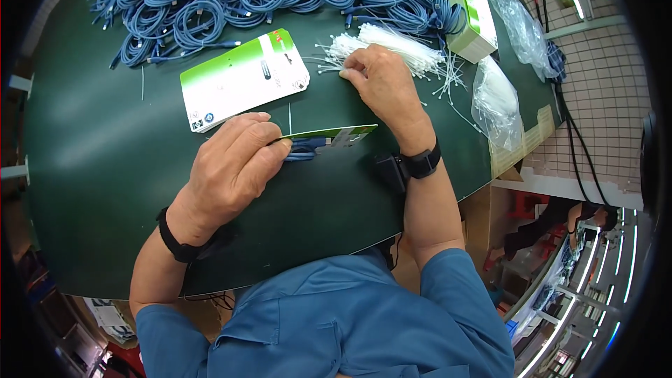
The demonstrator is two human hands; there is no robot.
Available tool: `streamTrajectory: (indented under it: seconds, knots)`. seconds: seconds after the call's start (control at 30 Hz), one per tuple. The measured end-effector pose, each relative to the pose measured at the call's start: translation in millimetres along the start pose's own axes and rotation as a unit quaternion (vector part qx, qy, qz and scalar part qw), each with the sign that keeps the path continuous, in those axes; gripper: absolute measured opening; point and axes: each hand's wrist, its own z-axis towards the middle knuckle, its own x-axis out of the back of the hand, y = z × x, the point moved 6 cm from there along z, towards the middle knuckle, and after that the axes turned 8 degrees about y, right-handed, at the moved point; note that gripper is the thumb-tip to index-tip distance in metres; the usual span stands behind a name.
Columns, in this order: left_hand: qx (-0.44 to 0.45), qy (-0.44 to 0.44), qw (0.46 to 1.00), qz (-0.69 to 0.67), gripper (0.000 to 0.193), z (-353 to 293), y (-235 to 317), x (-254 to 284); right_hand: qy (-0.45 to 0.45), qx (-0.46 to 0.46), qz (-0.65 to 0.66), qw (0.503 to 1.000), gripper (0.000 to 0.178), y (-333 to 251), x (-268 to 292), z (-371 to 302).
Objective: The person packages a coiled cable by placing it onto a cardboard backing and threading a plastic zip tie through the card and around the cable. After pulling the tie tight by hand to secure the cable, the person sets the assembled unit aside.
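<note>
Patience seems useful for this step: the ties are best taken one by one, by the end, so that others do not come along; the card should be kept firm, with the cable pressed to it, because a loose cable could slip away. Left hand is closed in a pinch on the card's left end; it holds this card nearly edge-on to the view, above the table, with the cable on the near side, just beside the thumb. Right hand is half curled at the left edge of the ties, thumb and forefinger almost together — whether something is between them, one cannot tell; stacked cards lie just beyond the left hand — near, and apart from the ties.
</note>
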Motion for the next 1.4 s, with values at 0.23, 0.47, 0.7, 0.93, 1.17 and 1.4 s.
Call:
streamTrajectory:
  seconds: [0.23,0.47,0.7,0.93,1.17,1.4]
  knots:
    - [0.007,0.001,1.000,-0.001,0.019,-2,-4,2,0.017,0.011,0.007,1.000,0.010,-9,3,-1]
    - [0.001,-0.006,1.000,0.001,0.021,-2,-2,-3,0.069,0.007,0.003,0.998,0.011,-8,10,0]
    - [0.001,0.001,1.000,-0.007,0.023,1,-2,-3,0.014,-0.013,-0.028,0.999,0.014,-10,6,-4]
    - [0.004,-0.005,1.000,-0.009,0.026,-1,-2,-6,0.040,0.009,-0.021,0.999,0.012,-11,7,-6]
    - [-0.006,0.001,1.000,-0.016,0.030,1,0,-6,0.019,-0.038,-0.011,0.999,0.012,-2,12,-5]
    - [-0.003,-0.001,0.999,-0.039,0.031,1,0,-8,0.043,-0.038,0.040,0.998,0.013,-4,20,-2]
